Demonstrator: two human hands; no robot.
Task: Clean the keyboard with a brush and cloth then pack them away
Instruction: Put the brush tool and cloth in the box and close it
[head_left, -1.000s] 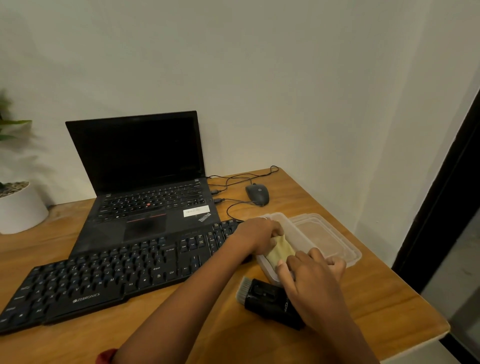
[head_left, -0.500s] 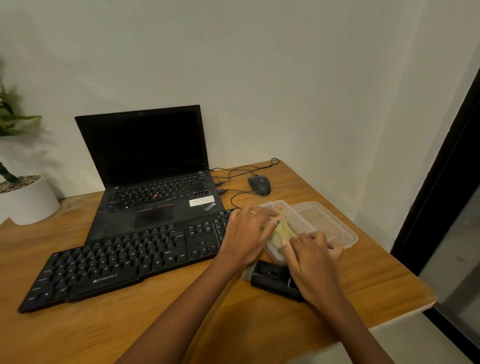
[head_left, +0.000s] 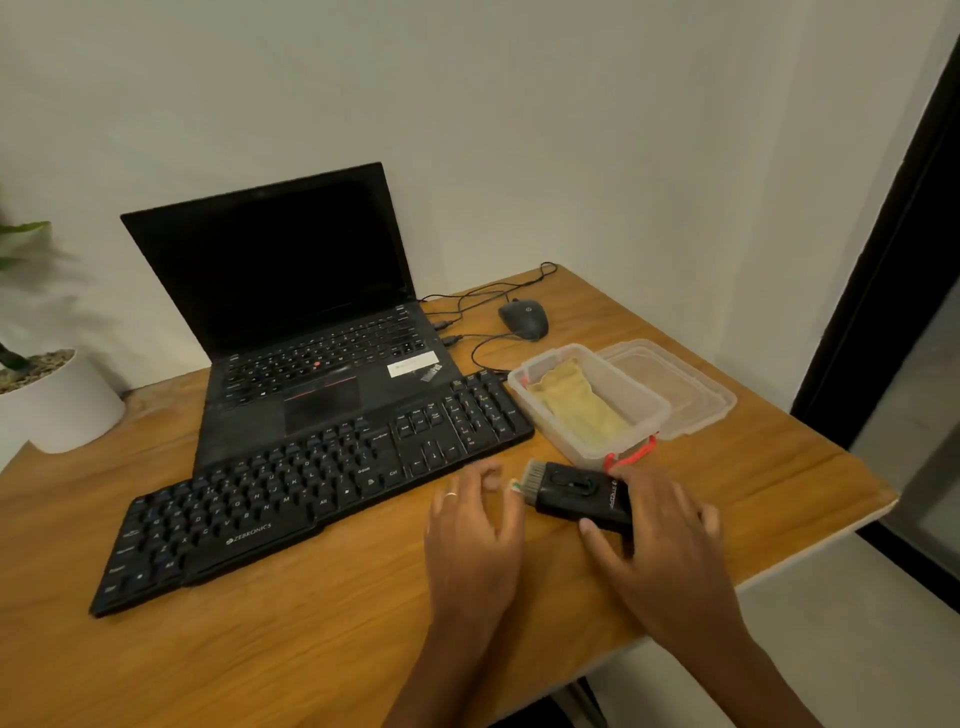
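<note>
Cloth (head_left: 582, 410) already lies inside the container (head_left: 652, 415). Brush (head_left: 576, 496) lies on the desk just in front of the container, long axis running left-right, bristles left. Our right hand (head_left: 657, 540) clamps its handle end, so it's nearer; left hand (head_left: 475, 525) is relaxed, fingers apart, just beside the bristles. Right palm hides the handle's end.

Black keyboard (head_left: 311, 499) with white legends, black laptop (head_left: 311, 332) with red trackpoint, black brush (head_left: 576, 493) with grey bristles, yellow cloth (head_left: 582, 410) in clear box (head_left: 644, 410) with red clip, wood-grain brown worktop (head_left: 311, 649), white pot (head_left: 67, 410).
</note>
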